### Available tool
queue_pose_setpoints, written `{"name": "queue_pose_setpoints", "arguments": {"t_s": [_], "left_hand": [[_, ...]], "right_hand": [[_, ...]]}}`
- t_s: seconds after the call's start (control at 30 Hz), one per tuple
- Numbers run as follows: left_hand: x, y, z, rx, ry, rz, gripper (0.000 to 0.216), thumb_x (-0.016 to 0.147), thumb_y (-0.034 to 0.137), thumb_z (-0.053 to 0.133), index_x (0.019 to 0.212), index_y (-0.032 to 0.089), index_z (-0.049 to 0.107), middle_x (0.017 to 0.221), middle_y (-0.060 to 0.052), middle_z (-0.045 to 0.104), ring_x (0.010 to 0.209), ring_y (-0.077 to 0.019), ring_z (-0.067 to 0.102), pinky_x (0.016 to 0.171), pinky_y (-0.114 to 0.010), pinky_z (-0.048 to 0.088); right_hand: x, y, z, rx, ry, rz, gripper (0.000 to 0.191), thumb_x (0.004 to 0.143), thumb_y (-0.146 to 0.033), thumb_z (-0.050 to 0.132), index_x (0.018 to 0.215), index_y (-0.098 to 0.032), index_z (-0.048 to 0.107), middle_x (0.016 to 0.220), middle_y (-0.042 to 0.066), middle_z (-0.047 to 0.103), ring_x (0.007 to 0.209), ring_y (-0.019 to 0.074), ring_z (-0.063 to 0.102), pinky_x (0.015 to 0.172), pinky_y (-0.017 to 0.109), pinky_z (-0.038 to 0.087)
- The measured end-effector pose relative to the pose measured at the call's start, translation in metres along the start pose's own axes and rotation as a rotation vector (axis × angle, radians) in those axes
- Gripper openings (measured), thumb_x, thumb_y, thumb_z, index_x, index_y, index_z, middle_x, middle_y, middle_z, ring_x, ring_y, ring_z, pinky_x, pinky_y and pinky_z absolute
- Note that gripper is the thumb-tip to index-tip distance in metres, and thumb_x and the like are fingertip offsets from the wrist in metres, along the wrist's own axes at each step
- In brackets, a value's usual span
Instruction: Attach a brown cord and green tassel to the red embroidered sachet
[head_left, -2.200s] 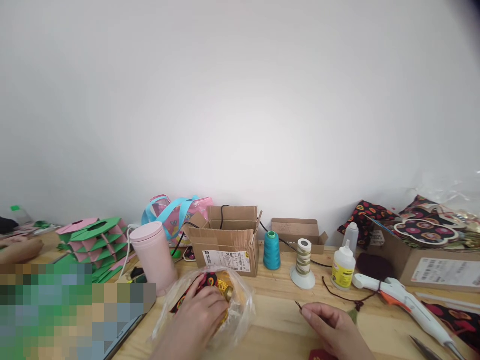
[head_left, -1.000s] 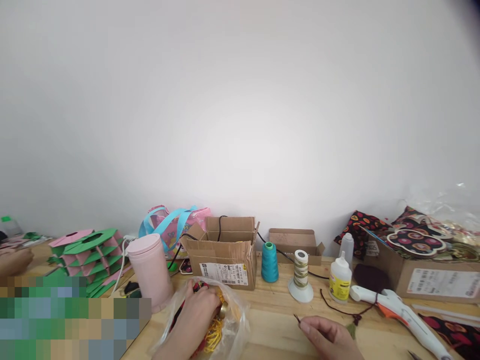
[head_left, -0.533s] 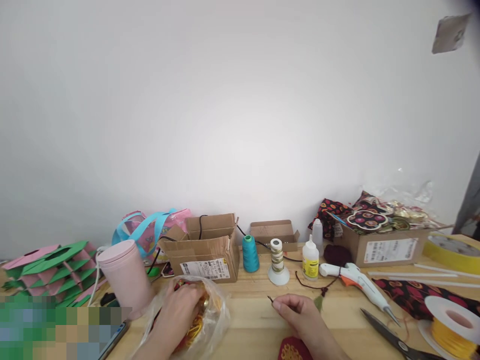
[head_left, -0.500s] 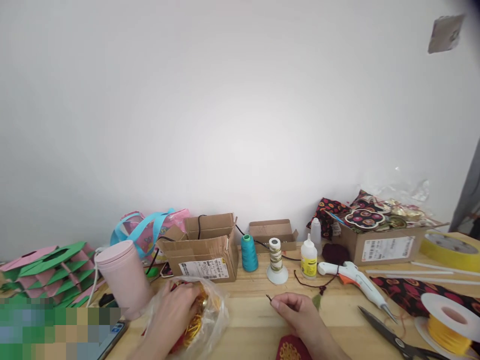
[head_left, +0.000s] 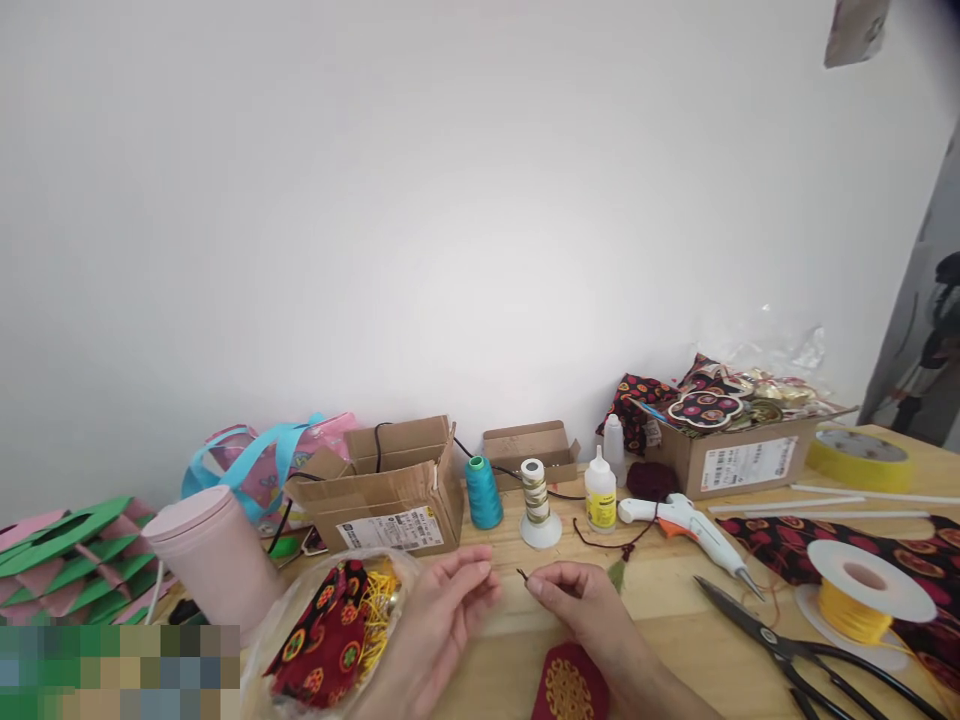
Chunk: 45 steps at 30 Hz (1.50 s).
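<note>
My right hand (head_left: 581, 600) pinches a thin dark cord (head_left: 523, 576) between thumb and forefinger, its short end poking out to the left. Just below that hand is a red piece with gold embroidery (head_left: 570, 685), cut off by the bottom edge. My left hand (head_left: 454, 610) is close by on the left, its fingers curled in toward the thumb; what they hold, if anything, is too small to make out. Beside the left wrist sits an open clear plastic bag (head_left: 259, 625) with dark red patterned fabric (head_left: 326, 630) and yellow cords (head_left: 379, 610) in it.
Behind the hands stand a cardboard box (head_left: 450, 500), a teal thread cone (head_left: 484, 495), a gold-and-white spool (head_left: 535, 495) and a glue bottle (head_left: 601, 500). To the right lie a glue gun (head_left: 697, 530), black scissors (head_left: 772, 640) and a yellow cord spool (head_left: 855, 605). A pink tumbler (head_left: 217, 550) stands left.
My left hand has come out of the plastic bag and moved right, close to my right hand. The right hand keeps its pinch on the cord. The view has turned slightly.
</note>
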<state>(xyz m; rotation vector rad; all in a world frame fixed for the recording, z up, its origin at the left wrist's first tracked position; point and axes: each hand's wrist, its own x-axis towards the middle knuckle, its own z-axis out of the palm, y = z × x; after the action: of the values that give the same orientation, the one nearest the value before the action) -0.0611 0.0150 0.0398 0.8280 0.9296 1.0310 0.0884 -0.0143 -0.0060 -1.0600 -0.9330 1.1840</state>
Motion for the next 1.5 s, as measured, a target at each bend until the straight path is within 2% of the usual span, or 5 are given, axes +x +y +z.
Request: {"name": "queue_pose_setpoints", "arguments": {"t_s": [0.2,0.43,0.9,1.13,1.5], "left_hand": [[0.026,-0.034,0.002,-0.351,-0.031,-0.388,0.012,0.068,0.002,0.049,0.076,0.004,0.058,0.067,-0.006,0.057,0.055,-0.0062,0.054,0.052,-0.016,0.047],[0.020,-0.046,0.010,-0.200,-0.136,-0.216,0.023,0.053,0.016,0.071,0.073,0.010,0.065,0.049,0.004,0.049,0.040,-0.0007,0.040,0.035,-0.010,0.030],[0.025,-0.052,0.004,-0.051,-0.111,-0.132,0.020,0.047,0.030,0.073,0.054,0.014,0.063,0.052,0.001,0.060,0.057,-0.0098,0.055,0.059,-0.019,0.046],[0.023,-0.049,0.011,-0.109,-0.056,-0.118,0.026,0.039,0.026,0.076,0.060,0.014,0.066,0.062,-0.001,0.066,0.064,-0.0110,0.058,0.061,-0.017,0.047],[0.021,-0.052,0.007,-0.147,-0.093,-0.110,0.022,0.047,0.026,0.074,0.049,0.012,0.057,0.048,0.002,0.052,0.050,-0.0079,0.050,0.049,-0.017,0.042]], "right_hand": [[0.007,0.006,-0.002,-0.011,0.034,-0.065,0.021,0.055,-0.033,0.068,0.060,-0.012,0.065,0.059,0.003,0.063,0.055,0.0123,0.051,0.055,0.022,0.039],[0.003,0.003,0.004,-0.063,0.077,-0.049,0.025,0.056,-0.036,0.067,0.060,-0.012,0.065,0.056,0.003,0.061,0.053,0.0118,0.050,0.051,0.021,0.038],[-0.001,0.012,0.004,-0.140,-0.059,-0.112,0.027,0.065,-0.038,0.061,0.080,-0.016,0.067,0.076,0.005,0.063,0.074,0.0181,0.055,0.066,0.026,0.043],[-0.003,0.002,0.007,-0.204,0.006,-0.186,0.022,0.067,-0.033,0.060,0.074,-0.015,0.070,0.060,0.003,0.059,0.059,0.0135,0.051,0.054,0.021,0.039],[-0.002,0.008,0.007,0.034,0.014,-0.023,0.027,0.056,-0.036,0.068,0.071,-0.013,0.070,0.064,0.006,0.064,0.060,0.0146,0.054,0.056,0.022,0.042]]}}
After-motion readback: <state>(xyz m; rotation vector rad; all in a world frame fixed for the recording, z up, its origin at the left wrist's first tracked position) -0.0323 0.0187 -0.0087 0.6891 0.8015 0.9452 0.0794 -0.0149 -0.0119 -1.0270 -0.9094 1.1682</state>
